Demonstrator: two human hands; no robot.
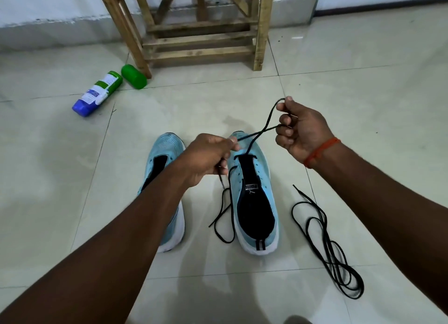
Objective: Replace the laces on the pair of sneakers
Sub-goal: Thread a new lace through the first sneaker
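Note:
Two light blue sneakers stand side by side on the tiled floor, toes pointing away. The left sneaker (167,154) has no lace and is partly hidden by my left forearm. A black lace (254,134) runs through the front eyelets of the right sneaker (257,195). My left hand (206,159) pinches one part of this lace above the shoe's toe. My right hand (300,129) holds a loop of the same lace, raised higher to the right. The lace's loose end (223,217) trails on the floor between the shoes. A second black lace (332,248) lies coiled at the right.
A wooden stool (201,32) stands at the back against the wall. A blue, white and green bottle (97,94) lies on the floor at the left, next to a green cap (133,77). Pale floor tiles (363,105) surround the shoes.

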